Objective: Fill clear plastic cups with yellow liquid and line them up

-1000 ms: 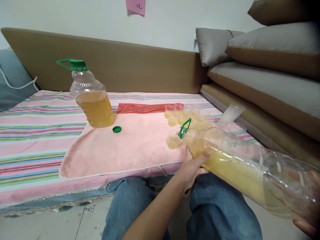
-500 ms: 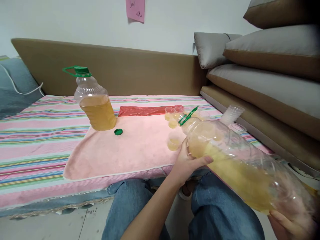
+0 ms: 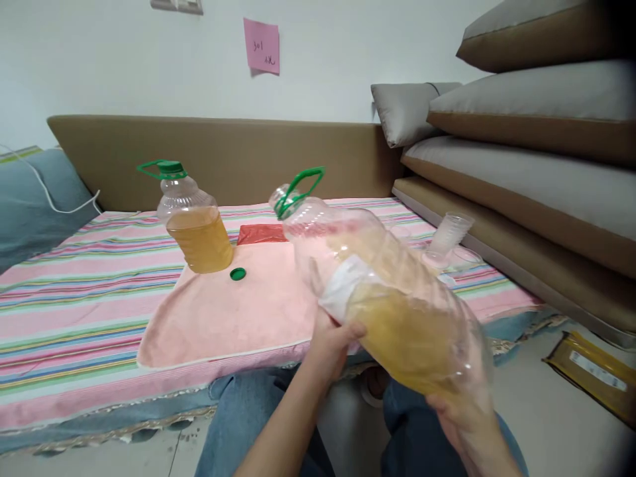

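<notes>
Both my hands hold a large clear plastic bottle [image 3: 397, 318], tilted with its uncapped neck up to the left. Yellowish liquid lies in its lower part, and a green carry handle rings the neck. My left hand [image 3: 335, 338] grips it from below near a white patch on its side. Near the base, my right hand [image 3: 457, 411] supports it. A second bottle [image 3: 201, 238], capped in green and partly full of amber liquid, stands to the left on the pink cloth [image 3: 238, 324]. Beside it lies a green cap [image 3: 238, 273]. The held bottle hides most of the small cups behind it.
A stack of clear plastic cups [image 3: 450, 235] leans at the right. Behind the cloth lies a red plastic strip [image 3: 261, 233]. Grey-brown cushions [image 3: 521, 165] are piled along the right side. A yellow-brown package [image 3: 596, 371] sits on the floor at right.
The held bottle has swung left and become more upright, its neck moving away from the small cups. My right hand has come left with its base. The view has shifted upward.
</notes>
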`<state>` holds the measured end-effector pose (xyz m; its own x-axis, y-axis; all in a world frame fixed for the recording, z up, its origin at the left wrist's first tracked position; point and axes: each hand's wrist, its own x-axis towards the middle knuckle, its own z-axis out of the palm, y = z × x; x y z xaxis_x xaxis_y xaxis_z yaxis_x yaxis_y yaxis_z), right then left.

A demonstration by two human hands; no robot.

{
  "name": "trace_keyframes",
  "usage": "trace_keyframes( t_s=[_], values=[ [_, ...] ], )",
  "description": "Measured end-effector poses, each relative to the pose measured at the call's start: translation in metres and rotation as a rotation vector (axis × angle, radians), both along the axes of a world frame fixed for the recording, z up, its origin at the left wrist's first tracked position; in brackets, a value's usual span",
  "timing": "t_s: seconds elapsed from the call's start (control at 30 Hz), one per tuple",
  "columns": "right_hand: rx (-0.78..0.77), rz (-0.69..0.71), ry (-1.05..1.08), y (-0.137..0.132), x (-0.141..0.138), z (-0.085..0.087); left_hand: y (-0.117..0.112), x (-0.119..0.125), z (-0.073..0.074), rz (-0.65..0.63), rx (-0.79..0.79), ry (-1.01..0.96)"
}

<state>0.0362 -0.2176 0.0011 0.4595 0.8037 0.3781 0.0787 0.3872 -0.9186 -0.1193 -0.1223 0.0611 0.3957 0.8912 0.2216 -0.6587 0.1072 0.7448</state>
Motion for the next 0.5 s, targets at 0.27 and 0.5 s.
trace_keyframes(
  t_s=[0.27,0.5],
  values=[
    [0.133,0.402,0.104,0.066,-0.088,0.02,0.025,-0.077,0.015,0.677,0.042,0.07],
    [-0.049,0.562,0.174,0.102,-0.134,0.011,0.06,-0.166,0.011,1.069,0.222,0.297]
  ],
)
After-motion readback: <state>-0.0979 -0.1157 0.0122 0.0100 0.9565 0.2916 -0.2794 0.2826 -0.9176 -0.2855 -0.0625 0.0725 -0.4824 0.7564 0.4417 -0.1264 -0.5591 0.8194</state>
